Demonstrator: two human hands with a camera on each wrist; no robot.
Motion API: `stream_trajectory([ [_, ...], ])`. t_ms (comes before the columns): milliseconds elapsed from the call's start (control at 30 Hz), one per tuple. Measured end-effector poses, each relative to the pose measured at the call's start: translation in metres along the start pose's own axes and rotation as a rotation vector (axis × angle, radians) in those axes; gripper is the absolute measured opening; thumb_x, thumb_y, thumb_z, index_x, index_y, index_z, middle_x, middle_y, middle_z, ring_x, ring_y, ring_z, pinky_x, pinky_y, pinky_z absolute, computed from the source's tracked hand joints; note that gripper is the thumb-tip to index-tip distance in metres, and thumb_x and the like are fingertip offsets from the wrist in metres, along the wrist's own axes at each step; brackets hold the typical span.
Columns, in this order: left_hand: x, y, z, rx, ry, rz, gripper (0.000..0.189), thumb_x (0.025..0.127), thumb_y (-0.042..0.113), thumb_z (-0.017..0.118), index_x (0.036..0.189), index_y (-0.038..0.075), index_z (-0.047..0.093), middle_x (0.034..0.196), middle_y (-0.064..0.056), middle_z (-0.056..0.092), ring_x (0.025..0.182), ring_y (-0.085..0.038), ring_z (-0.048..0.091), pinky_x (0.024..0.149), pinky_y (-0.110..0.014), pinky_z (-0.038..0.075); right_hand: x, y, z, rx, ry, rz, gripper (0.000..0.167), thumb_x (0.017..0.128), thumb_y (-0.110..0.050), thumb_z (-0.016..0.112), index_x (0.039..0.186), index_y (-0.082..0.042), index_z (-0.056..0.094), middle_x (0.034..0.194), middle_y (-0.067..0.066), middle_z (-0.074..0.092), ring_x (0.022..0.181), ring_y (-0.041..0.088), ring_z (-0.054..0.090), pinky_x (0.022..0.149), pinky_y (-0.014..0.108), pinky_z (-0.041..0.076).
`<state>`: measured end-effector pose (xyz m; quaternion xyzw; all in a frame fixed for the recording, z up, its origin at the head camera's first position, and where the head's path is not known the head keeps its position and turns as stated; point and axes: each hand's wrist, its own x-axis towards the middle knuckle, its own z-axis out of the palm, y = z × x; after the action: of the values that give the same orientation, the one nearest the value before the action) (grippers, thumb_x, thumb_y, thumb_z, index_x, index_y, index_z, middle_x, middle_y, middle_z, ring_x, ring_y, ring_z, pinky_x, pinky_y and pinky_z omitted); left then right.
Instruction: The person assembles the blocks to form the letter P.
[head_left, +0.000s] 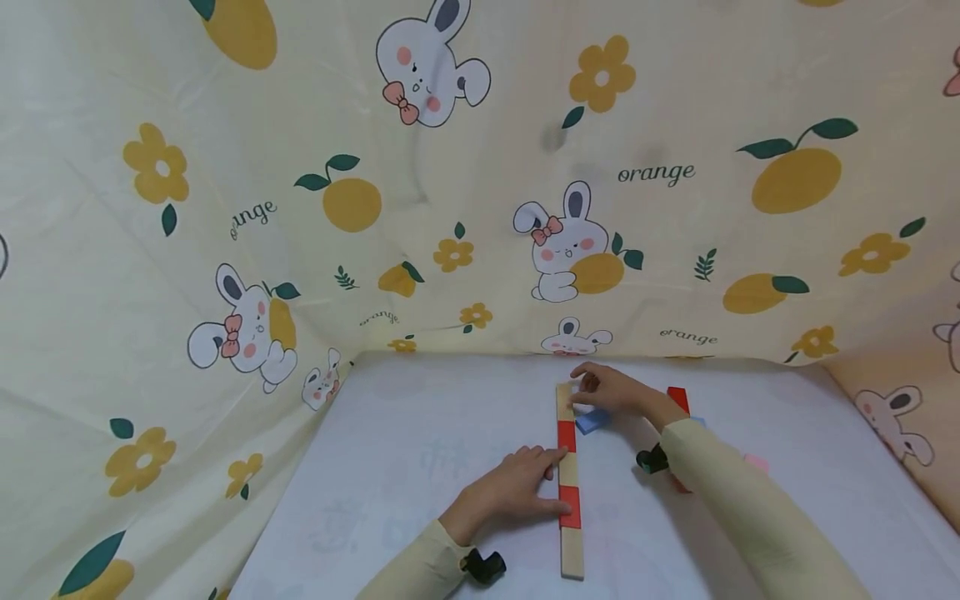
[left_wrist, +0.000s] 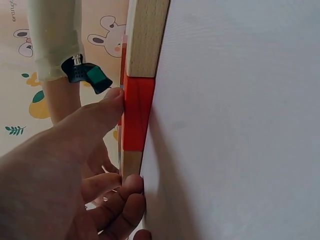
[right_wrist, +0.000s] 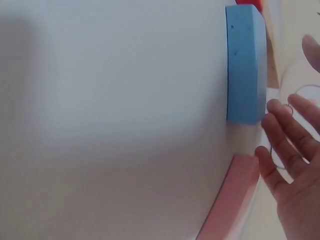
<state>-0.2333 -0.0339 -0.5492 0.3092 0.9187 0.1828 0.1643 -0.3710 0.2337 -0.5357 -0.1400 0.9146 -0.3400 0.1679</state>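
A straight row of flat blocks runs away from me on the table, alternating plain wood and red. My left hand (head_left: 517,485) lies along its left side. The thumb touches the nearer red block (head_left: 570,507), and a fingertip rests at the middle wooden block (head_left: 569,471). In the left wrist view that red block (left_wrist: 137,112) meets the nearest wooden block (left_wrist: 146,40) end to end. My right hand (head_left: 617,390) is over the far wooden block (head_left: 564,404), fingers loosely bent and apart, thumb at its right edge. A blue block (head_left: 592,421) lies below this hand.
Right of the row, partly behind the right forearm, lie a red block (head_left: 678,398) and a pink block (head_left: 757,462). Another pink block (right_wrist: 230,200) shows in the right wrist view. A patterned cloth (head_left: 480,167) hangs behind and beside the white table (head_left: 405,533).
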Motion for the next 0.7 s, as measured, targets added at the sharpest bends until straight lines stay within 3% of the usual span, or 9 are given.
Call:
stream_trajectory([
  [133, 0.001, -0.001, 0.0, -0.006, 0.005, 0.002, 0.088, 0.091, 0.063, 0.079, 0.164, 0.028, 0.045, 0.106, 0.013, 0.053, 0.102, -0.005, 0.046, 0.091, -0.029, 0.044, -0.01, 0.004, -0.008, 0.0, 0.024, -0.067, 0.05, 0.101, -0.041, 0.076, 0.14, -0.012, 0.065, 0.121, 0.006, 0.065, 0.111, 0.026, 0.058, 0.099, 0.046, 0.053],
  [267, 0.002, -0.001, 0.0, -0.006, 0.007, 0.0, 0.089, 0.09, 0.064, 0.079, 0.164, 0.028, 0.045, 0.107, 0.013, 0.054, 0.103, -0.006, 0.047, 0.095, -0.03, 0.046, -0.019, 0.011, -0.012, -0.037, 0.04, -0.119, 0.045, 0.1, -0.036, 0.076, 0.137, -0.011, 0.068, 0.124, 0.006, 0.066, 0.114, 0.026, 0.058, 0.1, 0.049, 0.053],
  [500, 0.004, -0.003, 0.002, 0.004, 0.011, 0.005, 0.089, 0.089, 0.066, 0.078, 0.163, 0.027, 0.046, 0.107, 0.014, 0.055, 0.102, -0.006, 0.048, 0.093, -0.028, 0.047, -0.034, 0.02, -0.006, -0.087, 0.005, -0.129, 0.048, 0.095, -0.031, 0.084, 0.137, -0.014, 0.069, 0.134, 0.007, 0.065, 0.123, 0.029, 0.057, 0.104, 0.054, 0.053],
  [700, 0.004, -0.002, 0.003, 0.007, 0.018, 0.018, 0.088, 0.089, 0.065, 0.079, 0.162, 0.028, 0.047, 0.104, 0.014, 0.054, 0.099, -0.005, 0.047, 0.087, -0.026, 0.045, -0.045, 0.023, 0.001, -0.107, 0.021, -0.14, 0.041, 0.092, -0.022, 0.086, 0.131, -0.018, 0.072, 0.131, 0.005, 0.065, 0.122, 0.029, 0.057, 0.101, 0.053, 0.055],
])
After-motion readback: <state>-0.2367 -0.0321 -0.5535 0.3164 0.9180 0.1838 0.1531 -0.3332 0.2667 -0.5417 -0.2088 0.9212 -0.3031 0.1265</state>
